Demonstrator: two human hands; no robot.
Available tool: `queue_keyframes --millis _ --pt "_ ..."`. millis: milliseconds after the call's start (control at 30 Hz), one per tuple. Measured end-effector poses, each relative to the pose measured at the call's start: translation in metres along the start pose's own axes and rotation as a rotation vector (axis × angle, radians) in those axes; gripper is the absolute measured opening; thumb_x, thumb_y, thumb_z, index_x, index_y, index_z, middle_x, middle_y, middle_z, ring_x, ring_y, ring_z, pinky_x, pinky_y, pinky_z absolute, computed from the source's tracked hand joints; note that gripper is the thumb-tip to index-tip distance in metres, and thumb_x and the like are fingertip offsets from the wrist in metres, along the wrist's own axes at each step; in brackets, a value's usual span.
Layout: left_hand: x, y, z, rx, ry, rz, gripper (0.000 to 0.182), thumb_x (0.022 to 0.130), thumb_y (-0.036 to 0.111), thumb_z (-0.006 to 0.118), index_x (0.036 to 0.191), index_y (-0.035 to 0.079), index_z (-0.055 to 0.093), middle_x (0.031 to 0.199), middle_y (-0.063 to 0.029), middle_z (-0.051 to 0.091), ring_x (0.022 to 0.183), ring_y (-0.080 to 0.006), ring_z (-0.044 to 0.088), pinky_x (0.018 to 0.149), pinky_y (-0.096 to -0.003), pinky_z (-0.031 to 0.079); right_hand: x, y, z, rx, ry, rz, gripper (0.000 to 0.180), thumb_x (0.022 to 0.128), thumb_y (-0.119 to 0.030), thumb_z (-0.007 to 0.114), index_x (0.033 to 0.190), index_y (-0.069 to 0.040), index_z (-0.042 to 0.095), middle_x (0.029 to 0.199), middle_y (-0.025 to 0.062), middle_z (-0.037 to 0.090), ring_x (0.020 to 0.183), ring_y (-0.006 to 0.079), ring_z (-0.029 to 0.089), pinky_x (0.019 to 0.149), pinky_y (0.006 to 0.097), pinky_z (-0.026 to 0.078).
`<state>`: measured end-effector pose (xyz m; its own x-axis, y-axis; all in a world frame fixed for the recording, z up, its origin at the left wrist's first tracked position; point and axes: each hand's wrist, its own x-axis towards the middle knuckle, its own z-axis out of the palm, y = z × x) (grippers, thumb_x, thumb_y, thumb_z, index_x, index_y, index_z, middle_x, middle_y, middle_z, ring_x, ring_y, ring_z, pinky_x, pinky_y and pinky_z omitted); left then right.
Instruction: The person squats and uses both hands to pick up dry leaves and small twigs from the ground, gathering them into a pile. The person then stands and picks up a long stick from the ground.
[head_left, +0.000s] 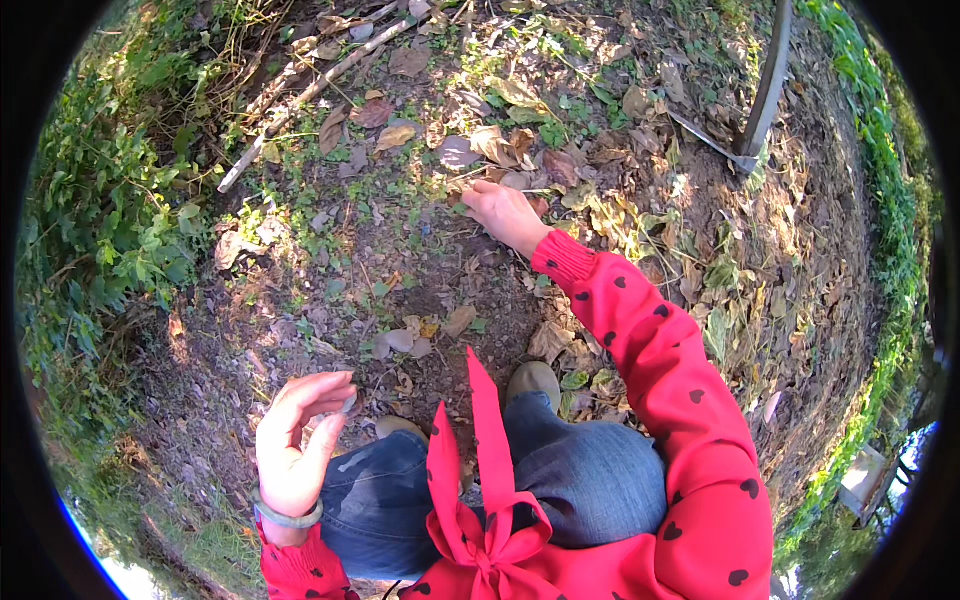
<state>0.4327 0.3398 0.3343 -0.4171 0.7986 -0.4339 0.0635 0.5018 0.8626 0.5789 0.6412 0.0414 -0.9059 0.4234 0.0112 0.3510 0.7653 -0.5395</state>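
My right hand (504, 214) reaches forward to the ground, its fingertips bent down at the edge of a patch of dry leaves (491, 144). Thin pale stems lie around those fingers, and whether anything is pinched between them is hidden. Above my left knee, my left hand (300, 442) is raised with the thumb apart from the curved fingers. I see nothing in it. A pale bangle (289, 517) circles that wrist. Bare soil with small green weeds (390, 195) spreads in front of my shoes (534, 381).
At the upper right a hoe with a long handle (769, 82) rests its metal blade (709, 141) on the leaf litter. A dry stick (315, 90) lies across the upper left. Dense green vines (112, 217) border the left side, and withered plants (720, 277) cover the right.
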Motion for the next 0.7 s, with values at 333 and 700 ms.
queue_keyframes --millis 333,700 --pt "-0.014 0.017 -0.003 0.200 0.020 0.237 0.034 0.084 0.002 0.069 0.117 -0.004 0.068 0.107 -0.0169 0.070 0.097 -0.0268 0.069 0.088 -0.0354 0.053 -0.019 0.092 -0.111 -0.117 0.319 0.390 0.022 0.080 -0.008 0.071 0.101 -0.007 0.066 0.090 0.0178 0.066 0.088 0.0367 0.067 0.075 0.0448 0.054" --pt "-0.007 0.005 -0.008 0.287 0.059 0.173 0.035 0.082 -0.002 0.067 0.117 -0.002 0.067 0.107 -0.0173 0.069 0.094 -0.0253 0.070 0.085 -0.0344 0.054 0.031 0.138 -0.105 0.466 0.335 0.661 0.017 0.090 -0.003 0.070 0.106 -0.001 0.070 0.097 0.0119 0.072 0.081 0.0204 0.072 0.073 0.0305 0.060"
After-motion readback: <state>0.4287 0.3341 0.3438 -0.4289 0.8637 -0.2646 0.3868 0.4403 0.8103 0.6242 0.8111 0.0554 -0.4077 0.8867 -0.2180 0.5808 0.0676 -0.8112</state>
